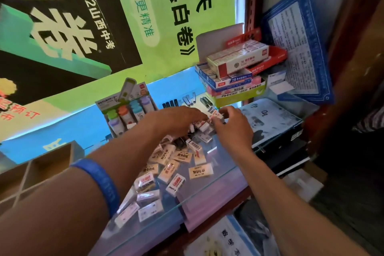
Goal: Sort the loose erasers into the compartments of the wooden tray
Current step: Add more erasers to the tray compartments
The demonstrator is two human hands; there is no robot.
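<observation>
Now gathering erasers (182,156) at frame centre: left hand (178,119) curled over several, right hand (232,124) pinching one, for tray (31,172) lower left.

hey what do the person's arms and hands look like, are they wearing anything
Both forearms are bare, with no sleeves in view. The left wrist carries a wide blue rubber-like wristband with faint lettering too blurred to read. The left hand and right hand are ungloved; no rings or watch show.
</observation>
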